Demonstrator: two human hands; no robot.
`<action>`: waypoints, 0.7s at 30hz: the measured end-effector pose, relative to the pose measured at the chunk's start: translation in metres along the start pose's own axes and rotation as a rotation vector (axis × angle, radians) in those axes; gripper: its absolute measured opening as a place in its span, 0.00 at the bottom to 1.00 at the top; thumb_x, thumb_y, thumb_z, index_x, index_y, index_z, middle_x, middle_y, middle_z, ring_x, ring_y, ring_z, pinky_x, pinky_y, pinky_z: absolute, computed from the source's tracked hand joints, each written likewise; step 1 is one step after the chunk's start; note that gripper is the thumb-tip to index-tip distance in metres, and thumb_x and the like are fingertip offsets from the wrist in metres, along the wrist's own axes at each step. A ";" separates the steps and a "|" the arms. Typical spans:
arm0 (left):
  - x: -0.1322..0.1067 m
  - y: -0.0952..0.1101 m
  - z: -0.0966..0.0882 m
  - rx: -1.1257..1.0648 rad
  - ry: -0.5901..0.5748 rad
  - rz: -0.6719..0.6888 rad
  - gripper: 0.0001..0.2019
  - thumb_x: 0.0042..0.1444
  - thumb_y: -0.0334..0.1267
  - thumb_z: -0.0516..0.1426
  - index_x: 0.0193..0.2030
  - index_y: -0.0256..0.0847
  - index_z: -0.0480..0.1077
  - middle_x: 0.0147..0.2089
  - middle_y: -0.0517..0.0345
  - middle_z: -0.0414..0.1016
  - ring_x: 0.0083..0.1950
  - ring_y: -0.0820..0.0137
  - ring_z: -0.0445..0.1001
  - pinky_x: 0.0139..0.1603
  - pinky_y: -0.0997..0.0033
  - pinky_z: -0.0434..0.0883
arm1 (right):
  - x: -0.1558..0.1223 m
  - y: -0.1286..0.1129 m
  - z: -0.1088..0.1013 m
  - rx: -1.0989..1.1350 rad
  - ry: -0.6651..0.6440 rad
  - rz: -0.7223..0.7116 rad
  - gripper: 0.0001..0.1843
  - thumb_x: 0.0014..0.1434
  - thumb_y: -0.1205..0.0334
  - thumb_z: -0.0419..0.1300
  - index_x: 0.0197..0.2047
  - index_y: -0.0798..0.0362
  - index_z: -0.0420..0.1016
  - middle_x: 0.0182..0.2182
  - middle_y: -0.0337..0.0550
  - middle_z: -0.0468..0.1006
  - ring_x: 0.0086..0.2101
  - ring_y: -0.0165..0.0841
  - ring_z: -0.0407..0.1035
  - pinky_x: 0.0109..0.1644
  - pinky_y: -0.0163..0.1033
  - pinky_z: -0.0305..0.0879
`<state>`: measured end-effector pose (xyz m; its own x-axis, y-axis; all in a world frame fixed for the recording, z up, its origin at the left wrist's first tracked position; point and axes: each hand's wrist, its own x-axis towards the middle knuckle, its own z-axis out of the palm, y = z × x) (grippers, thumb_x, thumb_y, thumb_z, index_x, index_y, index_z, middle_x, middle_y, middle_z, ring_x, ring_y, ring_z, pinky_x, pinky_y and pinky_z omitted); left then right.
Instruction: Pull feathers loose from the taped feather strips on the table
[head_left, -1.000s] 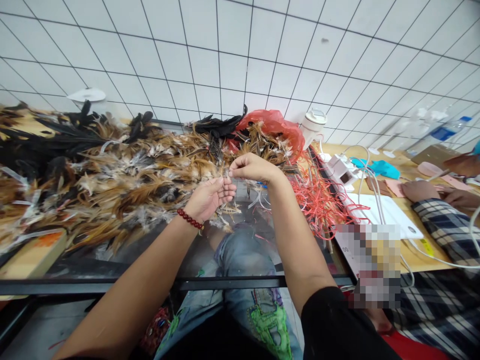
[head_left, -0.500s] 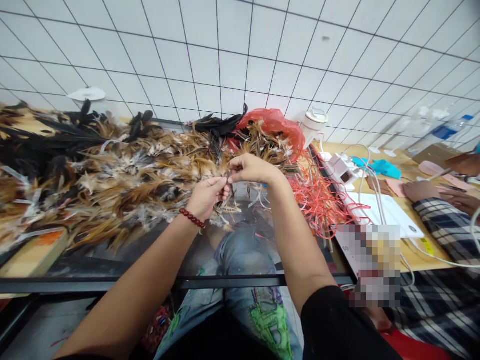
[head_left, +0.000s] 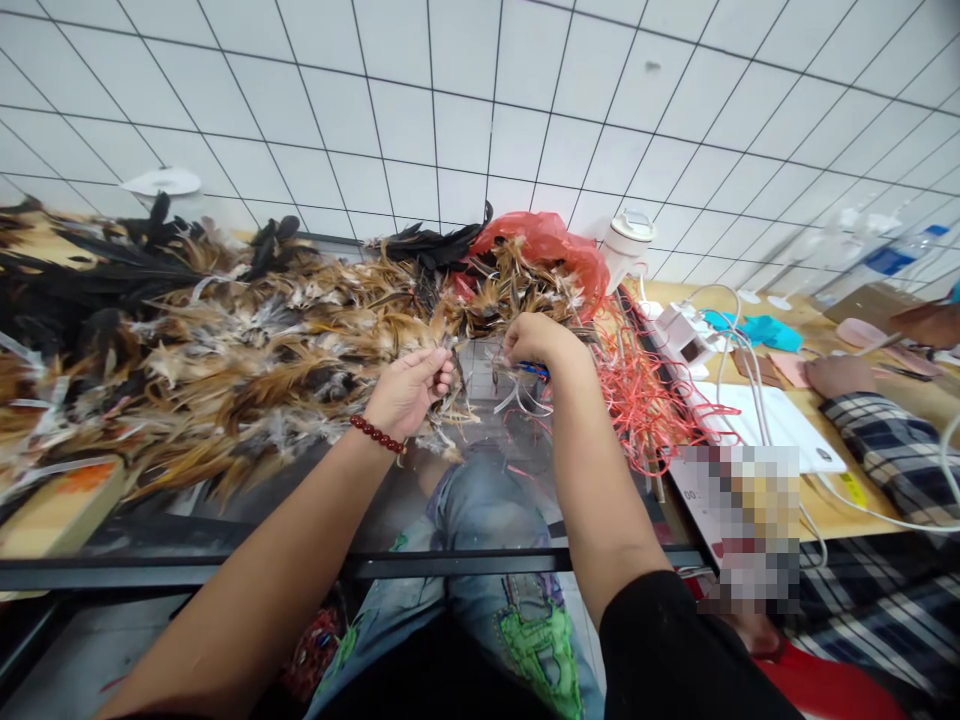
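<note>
My left hand (head_left: 414, 388), with a dark red bead bracelet (head_left: 377, 434) at its wrist, is closed in a pinch on a small feather (head_left: 448, 343). It is at the right edge of a wide heap of brown, tan and cream feathers (head_left: 300, 345). To the right, my right hand (head_left: 541, 342) has its fingers curled and pointing down. What they hold, if anything, is hidden. Just below it lies a blue object (head_left: 534, 370), mostly covered by the hand. White strips (head_left: 517, 400) curl on the glass tabletop (head_left: 495, 430) nearby.
Tangled red strands (head_left: 637, 400) lie right of my right arm, behind them a red plastic bag (head_left: 547, 245) and a white lidded container (head_left: 628, 240). Black feathers (head_left: 112, 260) are piled at the left. A co-worker's hand (head_left: 840, 376) rests at the right table by a white panel (head_left: 780, 430).
My right hand has moved right, away from my left hand, to above the blue object. My left hand stays almost in place, still pinching. The view has shifted slightly.
</note>
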<state>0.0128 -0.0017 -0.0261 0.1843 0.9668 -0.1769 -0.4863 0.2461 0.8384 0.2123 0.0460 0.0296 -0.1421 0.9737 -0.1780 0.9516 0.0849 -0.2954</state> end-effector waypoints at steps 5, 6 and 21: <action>0.002 0.000 -0.003 -0.034 0.002 -0.011 0.07 0.47 0.32 0.66 0.30 0.31 0.73 0.25 0.58 0.72 0.24 0.80 0.69 0.24 0.82 0.66 | -0.001 -0.004 0.006 -0.070 -0.063 0.076 0.08 0.39 0.71 0.68 0.28 0.55 0.80 0.26 0.45 0.78 0.30 0.32 0.72 0.35 0.34 0.64; 0.002 0.000 -0.003 -0.041 0.000 -0.009 0.07 0.48 0.32 0.65 0.31 0.31 0.73 0.25 0.58 0.72 0.24 0.80 0.69 0.24 0.82 0.66 | -0.002 -0.004 0.004 -0.064 -0.067 0.061 0.07 0.39 0.72 0.67 0.27 0.56 0.80 0.25 0.45 0.78 0.29 0.32 0.71 0.34 0.34 0.64; -0.003 0.003 0.005 -0.194 0.058 -0.216 0.06 0.59 0.27 0.56 0.32 0.32 0.73 0.36 0.49 0.80 0.37 0.72 0.79 0.38 0.78 0.75 | 0.011 -0.045 0.014 0.849 0.105 -0.342 0.03 0.51 0.68 0.61 0.27 0.57 0.70 0.18 0.35 0.71 0.21 0.23 0.66 0.26 0.28 0.62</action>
<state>0.0147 -0.0042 -0.0206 0.2547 0.8915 -0.3747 -0.5961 0.4498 0.6651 0.1640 0.0494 0.0277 -0.3141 0.9418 0.1195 0.3368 0.2283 -0.9135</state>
